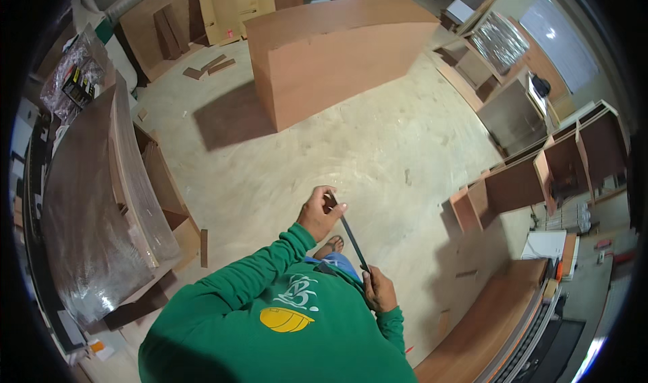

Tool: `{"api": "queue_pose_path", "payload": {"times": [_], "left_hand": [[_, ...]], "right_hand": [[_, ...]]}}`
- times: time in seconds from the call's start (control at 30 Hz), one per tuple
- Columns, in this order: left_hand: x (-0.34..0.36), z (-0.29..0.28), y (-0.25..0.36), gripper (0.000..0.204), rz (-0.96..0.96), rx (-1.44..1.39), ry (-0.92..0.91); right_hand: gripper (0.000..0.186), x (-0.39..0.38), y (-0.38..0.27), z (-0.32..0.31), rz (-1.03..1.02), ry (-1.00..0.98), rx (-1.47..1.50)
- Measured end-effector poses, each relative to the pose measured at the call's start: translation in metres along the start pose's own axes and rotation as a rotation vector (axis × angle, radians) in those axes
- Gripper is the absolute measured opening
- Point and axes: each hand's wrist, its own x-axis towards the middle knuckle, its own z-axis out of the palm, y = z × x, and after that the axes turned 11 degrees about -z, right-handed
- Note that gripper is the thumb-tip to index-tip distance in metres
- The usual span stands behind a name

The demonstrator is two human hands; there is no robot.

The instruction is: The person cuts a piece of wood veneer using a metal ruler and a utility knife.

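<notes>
A thin, straight dark strip (pixel 352 238) slants between my two hands in front of my body. My left hand (pixel 318 213) pinches its far end between thumb and fingers. Lower and to the right, my right hand (pixel 381 290) is closed around the near end. What the strip is made of cannot be told. Below it show a sandalled foot (pixel 331 246) and the green sleeves of my shirt (pixel 270 268).
A large brown wooden box-shaped cabinet (pixel 344 62) stands ahead on the pale floor (pixel 405 140). Plastic-wrapped panels (pixel 101 200) lean at the left. An open-shelved wooden unit (pixel 516 184) and a brown board (pixel 489 315) are on the right. Wood offcuts (pixel 212 64) lie near the far left.
</notes>
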Motion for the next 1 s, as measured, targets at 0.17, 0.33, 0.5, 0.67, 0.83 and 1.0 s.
{"api": "queue_pose_path", "payload": {"times": [0.17, 0.33, 0.5, 0.67, 0.83, 1.0], "left_hand": [[0.105, -0.002, 0.051, 0.042, -0.128, -0.159, 0.189], [0.22, -0.014, 0.044, 0.031, 0.123, 0.367, 0.502], [0.361, -0.009, 0.044, 0.023, 0.179, 0.494, 0.389], [0.521, -0.005, 0.055, 0.026, 0.014, 0.142, 0.39], [0.658, 0.008, 0.077, 0.044, -0.304, -0.092, 0.624], [0.776, 0.016, 0.109, 0.072, -0.349, -0.614, 0.748]], "right_hand": [[0.018, 0.184, 0.026, -0.121, -0.27, -0.155, -0.212], [0.014, 0.371, 0.061, -0.187, -0.44, -0.338, -0.379], [0.013, 0.554, 0.098, -0.224, -0.508, -0.482, -0.504], [0.016, 0.719, 0.109, -0.263, -0.561, -0.512, -0.46], [0.018, 0.881, 0.129, -0.289, -0.699, -0.564, -0.472], [0.024, 1.044, 0.137, -0.292, -0.883, -0.681, -0.587]]}}
